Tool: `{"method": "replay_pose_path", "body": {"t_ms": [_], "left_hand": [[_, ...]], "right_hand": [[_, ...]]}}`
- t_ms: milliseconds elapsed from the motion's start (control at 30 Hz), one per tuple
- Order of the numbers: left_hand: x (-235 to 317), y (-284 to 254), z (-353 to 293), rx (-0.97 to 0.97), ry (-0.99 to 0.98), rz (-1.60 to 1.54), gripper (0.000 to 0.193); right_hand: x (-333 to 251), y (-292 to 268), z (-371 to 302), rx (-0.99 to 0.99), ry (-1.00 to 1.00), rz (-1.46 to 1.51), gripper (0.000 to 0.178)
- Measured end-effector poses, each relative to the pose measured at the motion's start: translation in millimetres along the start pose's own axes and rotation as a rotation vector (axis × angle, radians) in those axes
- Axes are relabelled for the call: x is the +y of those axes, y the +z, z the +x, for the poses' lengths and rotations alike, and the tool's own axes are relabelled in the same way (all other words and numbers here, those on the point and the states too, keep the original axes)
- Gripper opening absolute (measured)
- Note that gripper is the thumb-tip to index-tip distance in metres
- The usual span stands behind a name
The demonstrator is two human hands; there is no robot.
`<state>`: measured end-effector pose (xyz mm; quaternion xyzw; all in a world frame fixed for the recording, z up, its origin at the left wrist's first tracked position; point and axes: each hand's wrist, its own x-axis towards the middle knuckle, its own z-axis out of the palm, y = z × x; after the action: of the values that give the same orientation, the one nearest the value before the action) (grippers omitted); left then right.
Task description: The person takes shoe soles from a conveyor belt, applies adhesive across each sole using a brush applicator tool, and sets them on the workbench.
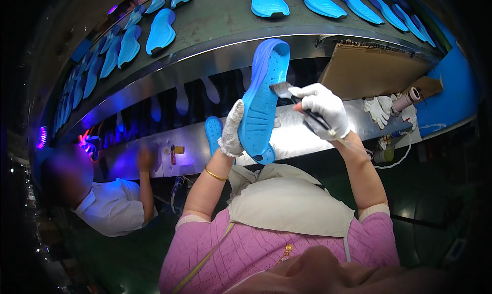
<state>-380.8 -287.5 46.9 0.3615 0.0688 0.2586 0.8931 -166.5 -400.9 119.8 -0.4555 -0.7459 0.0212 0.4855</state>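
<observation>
My left hand (233,130), in a white glove with a grey, soiled palm side, is closed on the left edge of a blue shoe sole (260,114). The sole is held up nearly lengthwise, its hollow, dotted and ridged face showing. My right hand (322,109), gloved in white, grips the dark handle of a flat brush (282,90). Those dark bristles meet the sole's upper right part; the bare tip of one finger shows through the glove. Another blue sole (213,132) lies on the metal ledge behind, partly hidden by the held one.
Several blue soles (269,2) lie in rows on the dark green conveyor belt (215,17). A cardboard sheet (369,71) leans at the right, near spare white gloves (377,111) and a pinkish roll (406,99). A co-worker (113,204) sits at the left by the metal ledge (302,140).
</observation>
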Motion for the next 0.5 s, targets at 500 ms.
{"method": "replay_pose_path", "body": {"t_ms": [500], "left_hand": [[174, -6, 109, 0.060, 0.289, -0.784, 0.079]], "right_hand": [[-7, 5, -2, 0.226, 0.192, 0.275, 0.022]]}}
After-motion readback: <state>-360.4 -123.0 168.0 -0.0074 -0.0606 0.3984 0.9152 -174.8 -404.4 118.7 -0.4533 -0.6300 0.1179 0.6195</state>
